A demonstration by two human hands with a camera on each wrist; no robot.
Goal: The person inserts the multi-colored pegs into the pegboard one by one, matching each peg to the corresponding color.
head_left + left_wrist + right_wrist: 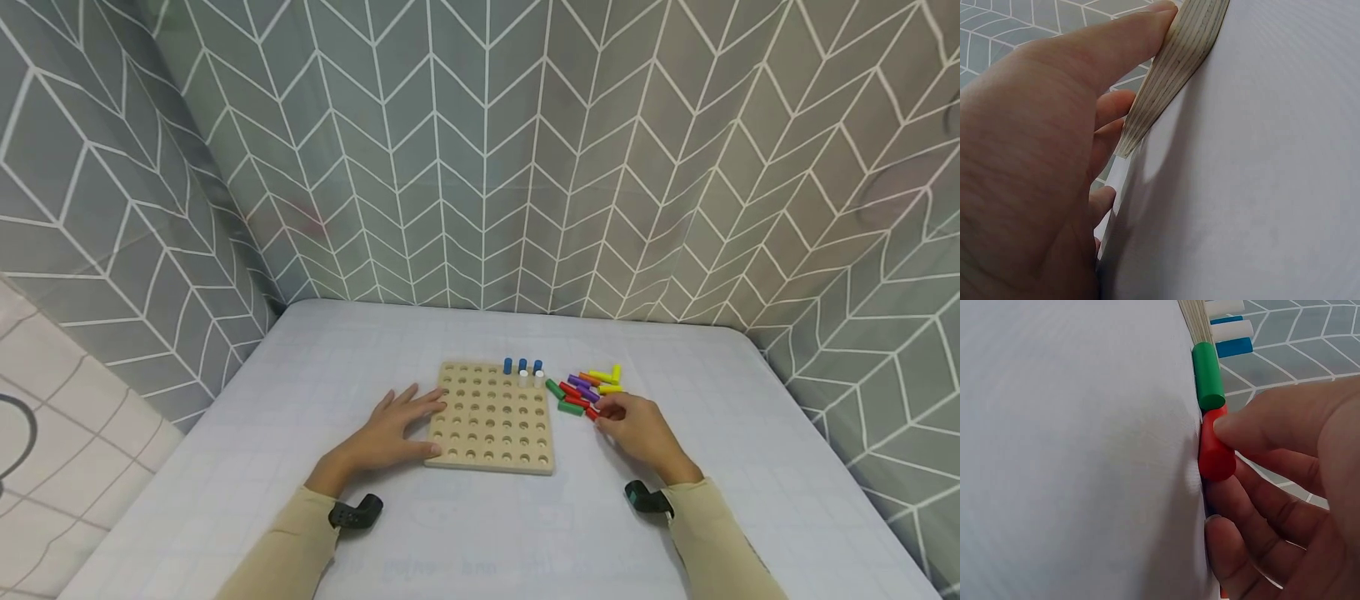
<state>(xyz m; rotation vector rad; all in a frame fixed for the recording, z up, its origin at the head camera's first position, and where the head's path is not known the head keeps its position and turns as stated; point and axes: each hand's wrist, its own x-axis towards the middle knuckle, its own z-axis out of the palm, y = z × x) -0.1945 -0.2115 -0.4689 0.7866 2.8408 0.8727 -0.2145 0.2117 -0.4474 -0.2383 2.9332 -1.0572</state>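
Observation:
A square wooden pegboard (489,467) with rows of holes lies flat before me. My left hand (390,429) rests at its left edge, fingers spread; in the left wrist view the thumb (1129,47) touches the board's layered side. Three blue pegs (507,366) stand in the far row at the right, with two white pegs (523,379) in front of them. To the right of the board, my right hand (637,429) pinches a red peg (1215,453) low at the table surface. A green peg (1208,375) lies against its far end.
Loose pegs lie in a pile right of the board: red (576,401), purple (577,381), orange (590,379), green (571,408) and yellow (602,376). They rest on a white-covered table (480,525). A patterned curtain (480,208) hangs behind the table's far edge.

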